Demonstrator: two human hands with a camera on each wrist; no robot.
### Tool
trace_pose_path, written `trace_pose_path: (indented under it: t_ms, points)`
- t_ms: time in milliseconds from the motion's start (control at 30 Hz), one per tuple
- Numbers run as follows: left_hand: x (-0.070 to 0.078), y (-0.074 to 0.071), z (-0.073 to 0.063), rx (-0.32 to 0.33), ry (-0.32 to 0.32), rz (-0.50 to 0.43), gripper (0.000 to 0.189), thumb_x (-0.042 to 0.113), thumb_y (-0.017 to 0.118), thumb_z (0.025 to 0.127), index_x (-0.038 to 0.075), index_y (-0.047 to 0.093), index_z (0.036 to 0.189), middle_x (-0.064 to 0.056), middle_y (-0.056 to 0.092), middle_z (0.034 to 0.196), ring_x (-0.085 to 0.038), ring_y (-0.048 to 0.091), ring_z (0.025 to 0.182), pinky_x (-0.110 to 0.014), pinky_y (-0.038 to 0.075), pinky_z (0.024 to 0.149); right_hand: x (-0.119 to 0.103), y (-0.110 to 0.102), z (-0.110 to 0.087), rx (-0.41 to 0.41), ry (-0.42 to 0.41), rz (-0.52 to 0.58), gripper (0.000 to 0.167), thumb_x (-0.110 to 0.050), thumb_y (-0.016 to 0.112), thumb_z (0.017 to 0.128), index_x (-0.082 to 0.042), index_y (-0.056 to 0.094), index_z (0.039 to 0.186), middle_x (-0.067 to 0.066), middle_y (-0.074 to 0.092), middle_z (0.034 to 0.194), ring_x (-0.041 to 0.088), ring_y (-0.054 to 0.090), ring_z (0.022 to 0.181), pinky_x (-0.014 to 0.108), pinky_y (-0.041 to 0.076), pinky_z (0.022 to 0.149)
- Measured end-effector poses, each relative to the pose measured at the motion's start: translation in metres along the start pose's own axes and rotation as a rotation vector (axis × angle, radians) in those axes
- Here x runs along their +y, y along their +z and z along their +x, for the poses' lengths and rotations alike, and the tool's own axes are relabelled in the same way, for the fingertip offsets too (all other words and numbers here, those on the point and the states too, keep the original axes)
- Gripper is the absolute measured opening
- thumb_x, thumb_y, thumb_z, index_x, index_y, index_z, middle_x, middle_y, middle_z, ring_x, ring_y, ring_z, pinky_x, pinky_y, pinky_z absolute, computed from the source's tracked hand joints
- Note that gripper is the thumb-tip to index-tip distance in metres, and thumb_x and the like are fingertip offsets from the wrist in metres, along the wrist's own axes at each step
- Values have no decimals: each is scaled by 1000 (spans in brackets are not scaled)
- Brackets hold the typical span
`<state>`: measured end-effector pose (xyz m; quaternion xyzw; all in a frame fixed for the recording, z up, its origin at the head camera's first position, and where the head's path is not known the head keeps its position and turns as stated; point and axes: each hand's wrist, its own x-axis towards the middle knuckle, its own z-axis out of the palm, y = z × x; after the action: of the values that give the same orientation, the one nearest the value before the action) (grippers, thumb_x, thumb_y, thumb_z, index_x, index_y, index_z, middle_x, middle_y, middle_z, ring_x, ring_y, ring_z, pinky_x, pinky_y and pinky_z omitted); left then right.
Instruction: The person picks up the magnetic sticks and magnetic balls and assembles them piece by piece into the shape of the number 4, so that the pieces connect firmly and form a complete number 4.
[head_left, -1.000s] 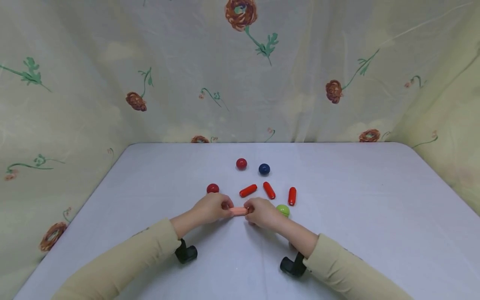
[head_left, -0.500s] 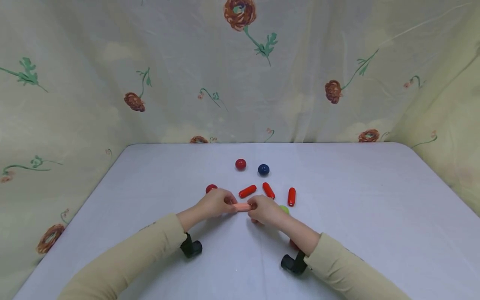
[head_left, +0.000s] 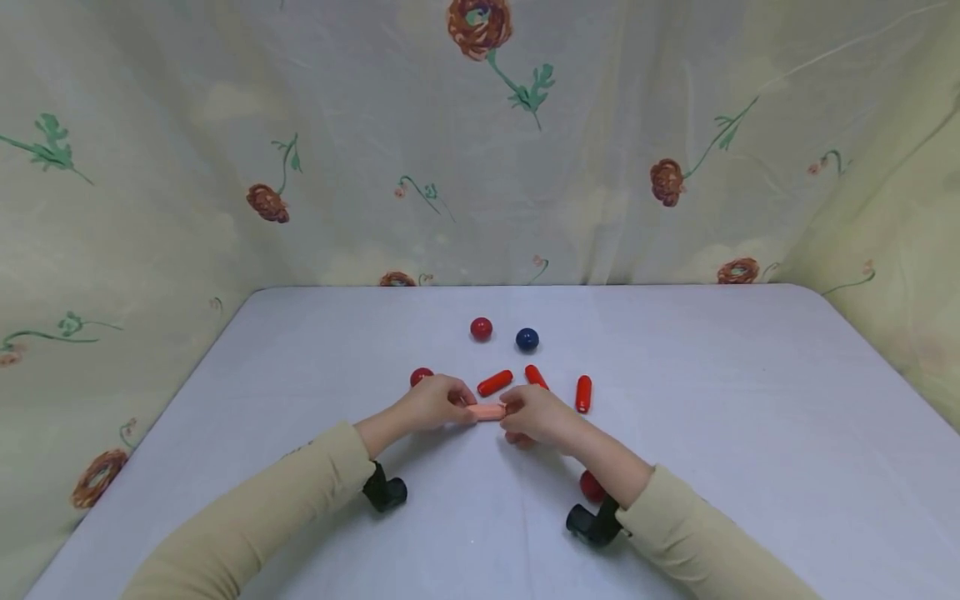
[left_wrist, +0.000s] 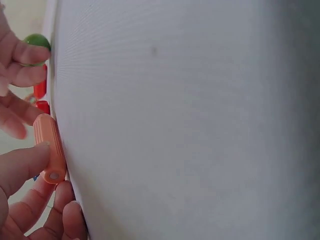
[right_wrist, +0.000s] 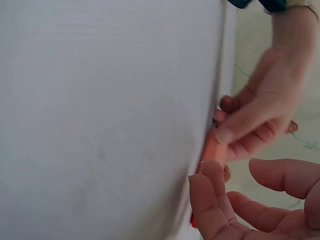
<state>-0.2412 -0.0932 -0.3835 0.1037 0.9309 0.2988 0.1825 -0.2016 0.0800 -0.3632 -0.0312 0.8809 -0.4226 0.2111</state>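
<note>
My left hand [head_left: 429,406] pinches an orange ridged rod [head_left: 487,412] near one end, just at the tabletop. In the left wrist view that end of the rod [left_wrist: 49,142] bears a grey metallic dot. My right hand [head_left: 543,414] is at the rod's other end, thumb and fingers parted. Its fingers [right_wrist: 205,200] look spread in the right wrist view, with nothing gripped between them. Just beyond the hands lie three red rods: a slanted one [head_left: 495,383], a partly covered one [head_left: 536,376] and a right-hand one [head_left: 583,394].
A red ball [head_left: 482,329] and a dark blue ball [head_left: 527,340] lie farther back. Another red ball [head_left: 422,377] is behind my left hand, a third red ball [head_left: 592,486] beside my right wrist. A green ball [left_wrist: 36,42] shows in the left wrist view. Floral cloth [head_left: 600,208] surrounds the white table [head_left: 712,375].
Both hands shifted slightly away and the rod moved a little back and right. My right hand's fingers have parted at the rod's end, and its forearm moved right, covering the green ball.
</note>
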Motion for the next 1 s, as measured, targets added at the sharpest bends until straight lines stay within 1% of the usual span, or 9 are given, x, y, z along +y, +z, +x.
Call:
trace_pose_path:
  t_ms: [100,167,300,367,467,633,767,1000]
  points:
    - [-1,1,1,-5,-3,-9,16,21,71,79,12,65,92,-3,56,77,-15,50,72,-20,41,58,-1,-10,-5,13,-2,20,42,-10,60,86,-4,51,126,10,57,110,15,59,74,25,51,68]
    - [-1,2,2,-5,-19,-23,17,21,72,79,12,65,91,-2,56,77,-15,50,72,-20,41,57,-2,-19,-9,23,0,24,42,-11,60,86,-4,52,127,11,56,114,15,61,79,26,51,71]
    - [-1,3,3,-3,-47,-45,18,21,72,78,13,65,91,-3,55,76,-15,50,73,-20,40,56,0,-35,-14,27,25,19,42,-13,60,86,-5,52,126,12,56,114,18,59,87,29,51,75]
    - [-2,3,3,-4,-48,-46,18,21,72,78,13,65,92,-3,54,76,-15,49,73,-20,40,56,4,-42,-15,25,40,18,41,-14,60,86,-5,52,126,12,55,113,19,57,89,30,51,76]
    - [-2,2,2,-6,-29,-22,18,21,72,78,13,64,91,-3,55,76,-15,49,73,-21,40,57,11,-49,-15,21,46,7,40,-14,60,86,-4,53,124,11,56,110,20,53,91,30,50,75]
    - [-1,2,1,-6,-7,15,19,23,73,77,14,64,92,-2,56,79,-15,50,73,-21,42,59,22,-53,-15,24,54,-35,40,-11,61,84,-3,53,123,11,57,108,21,51,94,31,48,75]
    - [0,2,0,-4,-8,11,20,23,73,77,14,64,93,-2,56,80,-15,50,72,-21,42,58,25,-54,-17,28,56,-92,41,-9,63,83,-4,54,123,11,58,109,23,51,96,34,47,78]
    - [1,1,-1,-1,10,21,20,23,73,77,13,65,92,-2,56,79,-15,50,73,-21,42,58,32,-51,-19,4,16,-201,36,-1,68,77,-3,61,113,9,59,101,22,52,93,33,50,78]
